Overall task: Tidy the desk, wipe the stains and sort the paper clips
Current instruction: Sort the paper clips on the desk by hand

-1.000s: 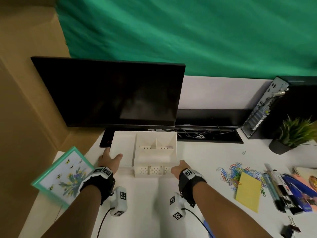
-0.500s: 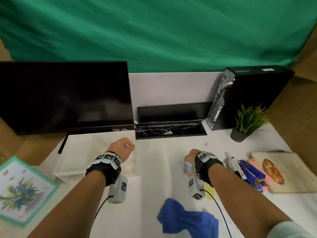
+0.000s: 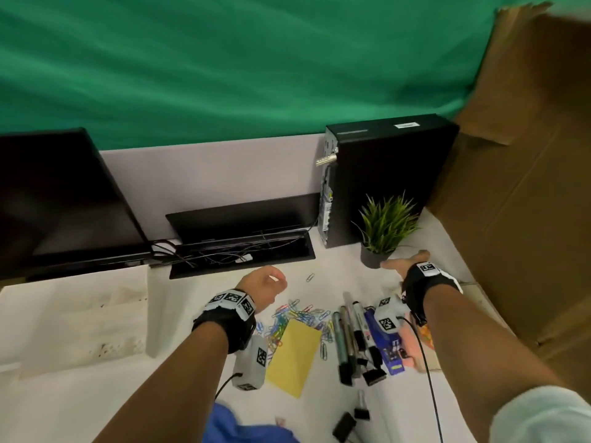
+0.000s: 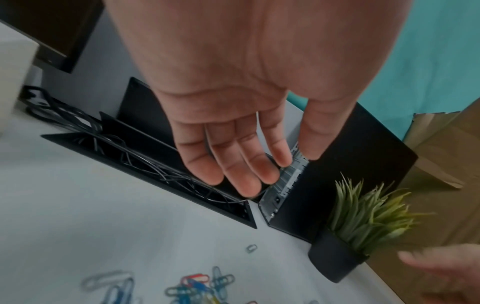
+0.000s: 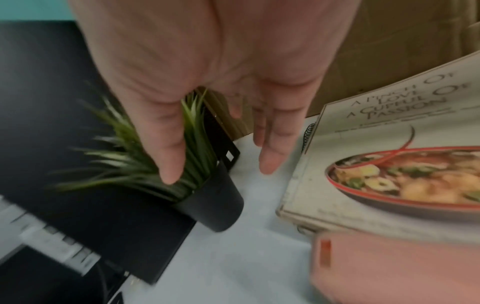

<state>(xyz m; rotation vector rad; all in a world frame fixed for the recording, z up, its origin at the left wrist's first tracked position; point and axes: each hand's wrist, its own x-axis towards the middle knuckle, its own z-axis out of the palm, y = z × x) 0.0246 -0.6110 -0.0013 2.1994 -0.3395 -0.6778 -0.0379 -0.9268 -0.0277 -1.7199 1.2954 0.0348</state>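
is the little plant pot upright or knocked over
Upright. The plant pot stands on its base on the desk beside the computer, leaves pointing up. The right hand is open beside it.

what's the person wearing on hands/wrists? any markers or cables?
Bare left hand and right hand. Each wrist carries a black fabric wrist strap with white square fiducial tags, plus a pale grey boxy camera module bearing more tags and a thin black cable. A light sleeve shows on the right arm.

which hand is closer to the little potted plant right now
Right. The right hand is open just beside the potted plant, thumb by its leaves. The left hand hangs off to the plant's left, above the paper clips.
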